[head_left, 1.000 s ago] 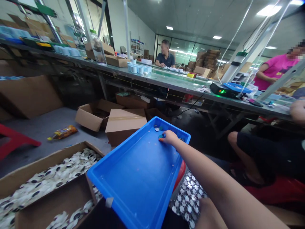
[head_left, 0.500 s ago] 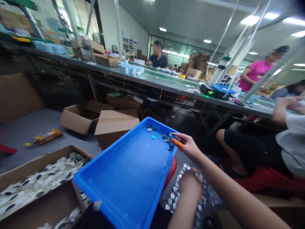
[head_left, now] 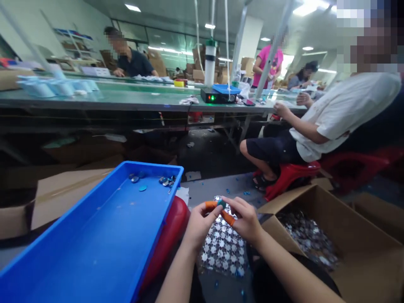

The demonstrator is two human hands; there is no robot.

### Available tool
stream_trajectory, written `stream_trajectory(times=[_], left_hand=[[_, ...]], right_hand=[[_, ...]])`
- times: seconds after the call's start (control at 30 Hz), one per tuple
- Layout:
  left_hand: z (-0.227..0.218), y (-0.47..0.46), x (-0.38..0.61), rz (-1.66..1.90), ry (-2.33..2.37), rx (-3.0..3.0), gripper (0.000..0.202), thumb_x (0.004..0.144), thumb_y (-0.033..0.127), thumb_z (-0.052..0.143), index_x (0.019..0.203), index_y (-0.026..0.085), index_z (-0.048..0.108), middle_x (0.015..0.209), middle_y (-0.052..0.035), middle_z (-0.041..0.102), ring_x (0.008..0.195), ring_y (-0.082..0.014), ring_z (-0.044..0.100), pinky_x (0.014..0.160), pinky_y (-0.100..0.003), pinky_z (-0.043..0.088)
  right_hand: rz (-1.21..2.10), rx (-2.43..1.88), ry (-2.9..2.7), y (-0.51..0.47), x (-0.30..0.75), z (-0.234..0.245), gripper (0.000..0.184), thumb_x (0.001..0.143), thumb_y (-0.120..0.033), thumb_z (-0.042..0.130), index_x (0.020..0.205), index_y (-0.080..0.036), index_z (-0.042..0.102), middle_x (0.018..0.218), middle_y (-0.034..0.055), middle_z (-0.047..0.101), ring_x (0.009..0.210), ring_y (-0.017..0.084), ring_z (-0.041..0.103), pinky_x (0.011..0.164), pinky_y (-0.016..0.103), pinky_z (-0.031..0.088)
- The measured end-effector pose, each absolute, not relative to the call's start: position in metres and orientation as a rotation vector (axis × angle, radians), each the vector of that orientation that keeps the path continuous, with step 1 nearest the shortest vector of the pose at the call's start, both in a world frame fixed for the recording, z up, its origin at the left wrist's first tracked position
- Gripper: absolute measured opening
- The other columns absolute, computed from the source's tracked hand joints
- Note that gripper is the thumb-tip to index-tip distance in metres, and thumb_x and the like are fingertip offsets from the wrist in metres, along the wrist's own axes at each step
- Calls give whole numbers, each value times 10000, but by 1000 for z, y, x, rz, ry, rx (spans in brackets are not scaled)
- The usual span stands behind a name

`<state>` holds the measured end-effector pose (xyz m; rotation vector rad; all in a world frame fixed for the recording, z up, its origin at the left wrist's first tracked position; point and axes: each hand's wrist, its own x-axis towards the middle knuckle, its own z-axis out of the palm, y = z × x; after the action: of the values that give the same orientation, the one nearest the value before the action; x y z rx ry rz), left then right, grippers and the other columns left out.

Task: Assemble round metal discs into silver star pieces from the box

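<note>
In front of me, above a sheet of shiny star-shaped metal pieces [head_left: 222, 252], a small round teal disc [head_left: 221, 204] is pinched between my two hands. My left hand [head_left: 197, 223] grips it from the left with thumb and forefinger. From the other side, the fingers of my right hand [head_left: 246, 216] close on its edge. Orange covers sit on fingers of both hands. To the left, a long blue tray [head_left: 104, 227] holds several similar discs [head_left: 166, 181] near its far end, some teal, some silvery.
The tray rests over a red stool [head_left: 178, 214]. At right stands an open cardboard box [head_left: 356, 240] with shiny pieces inside. A person in a white shirt [head_left: 344, 109] sits beyond it. A long workbench [head_left: 142, 103] crosses ahead, with other people behind it.
My right hand has left the tray's far end and come to my left hand over the metal sheet; both now hold a disc. My view has swung right.
</note>
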<state>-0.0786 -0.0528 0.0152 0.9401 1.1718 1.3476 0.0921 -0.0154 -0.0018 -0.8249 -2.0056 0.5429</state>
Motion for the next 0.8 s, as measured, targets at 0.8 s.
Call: stream_trajectory(times=[0.8], left_hand=[[18,-51,-62,1081,1392,1011,482,753,509,807,1105,190,727,991,-105,732,845,-233,666,658,-266,515]], right_hand=[[1735,-749,-1263,3,121,6,387,628,-290,908,967,-175,761,836,46,729,632,110,586,580,233,471]])
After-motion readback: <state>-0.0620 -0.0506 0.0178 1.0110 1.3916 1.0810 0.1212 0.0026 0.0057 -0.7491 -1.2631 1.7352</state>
